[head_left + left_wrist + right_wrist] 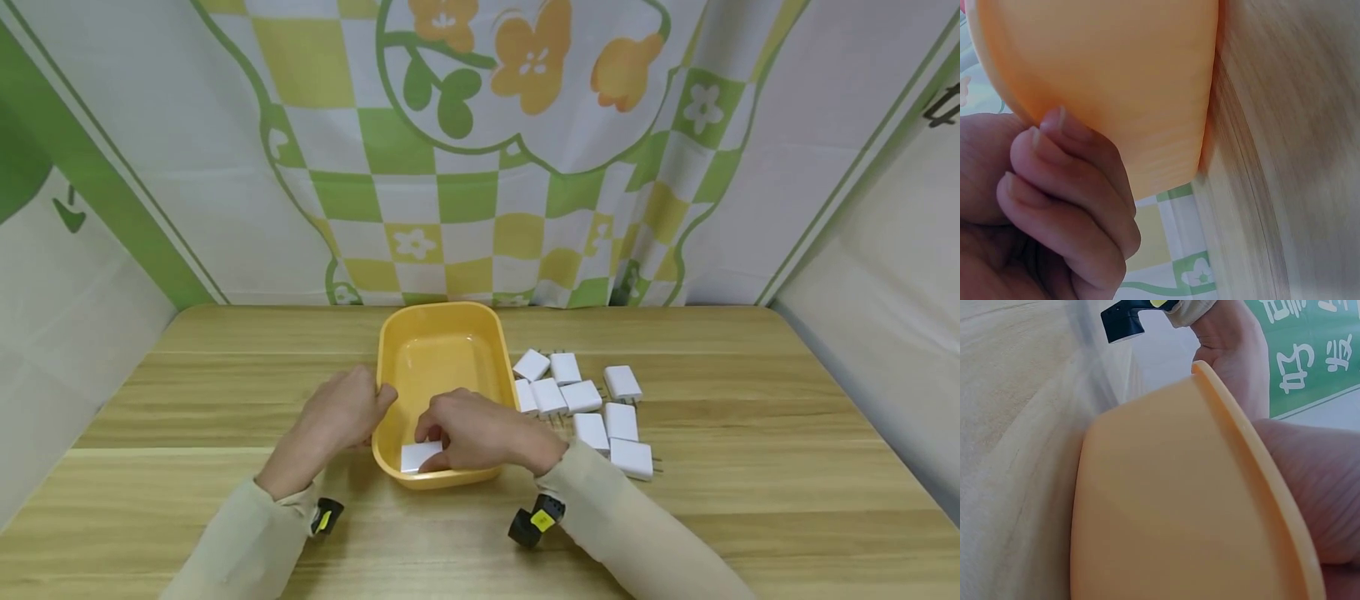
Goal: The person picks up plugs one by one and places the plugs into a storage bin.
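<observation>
A yellow plastic basin [442, 367] stands on the wooden table. My left hand [345, 410] grips its left rim; in the left wrist view the curled fingers [1072, 187] lie against the outer wall of the basin [1129, 81]. Reaching over the right side, my right hand [476, 429] is inside the basin near its front edge. Between its thumb and fingers it pinches a white plug-in charger [417, 457], low by the basin's front wall. The right wrist view shows mostly the basin's outer wall [1172, 500], which hides the charger and the fingertips.
Several more white chargers lie loosely on the table right of the basin, among them one at the front [632, 458] and one at the far right [622, 382], with metal prongs showing. A patterned curtain [465, 196] hangs along the table's back edge.
</observation>
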Action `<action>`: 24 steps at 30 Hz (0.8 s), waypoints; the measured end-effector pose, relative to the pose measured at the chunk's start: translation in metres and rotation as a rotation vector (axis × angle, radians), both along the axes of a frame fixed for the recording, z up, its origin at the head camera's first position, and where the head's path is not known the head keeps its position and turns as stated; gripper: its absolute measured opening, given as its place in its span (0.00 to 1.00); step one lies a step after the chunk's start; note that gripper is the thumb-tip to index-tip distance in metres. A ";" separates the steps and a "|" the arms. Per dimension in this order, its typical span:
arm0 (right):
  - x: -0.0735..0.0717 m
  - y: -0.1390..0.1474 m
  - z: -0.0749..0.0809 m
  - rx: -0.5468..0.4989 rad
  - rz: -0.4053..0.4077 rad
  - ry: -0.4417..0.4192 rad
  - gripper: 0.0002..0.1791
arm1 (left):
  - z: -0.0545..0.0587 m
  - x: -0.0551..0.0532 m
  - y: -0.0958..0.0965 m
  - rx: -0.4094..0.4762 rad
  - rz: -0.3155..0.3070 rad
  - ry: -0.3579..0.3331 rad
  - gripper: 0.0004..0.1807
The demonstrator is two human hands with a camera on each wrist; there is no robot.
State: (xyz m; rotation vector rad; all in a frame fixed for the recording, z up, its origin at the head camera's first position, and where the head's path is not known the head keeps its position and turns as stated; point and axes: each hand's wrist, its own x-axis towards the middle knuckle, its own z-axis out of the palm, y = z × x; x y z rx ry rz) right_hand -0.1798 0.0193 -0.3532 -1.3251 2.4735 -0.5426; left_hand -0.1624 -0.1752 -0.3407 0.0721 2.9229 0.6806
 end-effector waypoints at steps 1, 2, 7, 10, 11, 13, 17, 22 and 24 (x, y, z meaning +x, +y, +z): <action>0.000 0.000 0.000 -0.004 -0.001 -0.005 0.10 | 0.000 0.000 0.000 0.001 0.000 -0.001 0.21; 0.000 -0.001 0.000 -0.007 -0.001 -0.010 0.10 | 0.000 0.000 0.000 0.001 0.000 -0.002 0.21; 0.000 -0.001 0.000 -0.015 0.004 -0.004 0.10 | 0.000 0.000 0.000 0.002 0.002 -0.007 0.20; 0.000 0.001 0.000 -0.015 0.000 0.005 0.12 | 0.000 0.000 0.000 0.002 0.007 -0.012 0.20; 0.000 0.002 0.001 -0.013 -0.007 0.002 0.14 | -0.001 -0.001 0.000 0.001 0.007 -0.012 0.20; 0.000 0.005 0.003 -0.011 -0.027 -0.012 0.17 | -0.001 -0.001 0.000 -0.003 0.007 -0.014 0.20; 0.000 0.015 0.015 -0.020 -0.075 -0.028 0.21 | -0.001 -0.001 -0.001 -0.006 -0.003 -0.012 0.20; -0.004 0.034 0.036 -0.058 -0.133 0.002 0.20 | 0.001 0.000 -0.003 0.006 -0.016 -0.028 0.20; -0.007 0.042 0.043 -0.075 -0.175 0.021 0.21 | 0.002 0.000 -0.004 0.018 -0.019 -0.042 0.20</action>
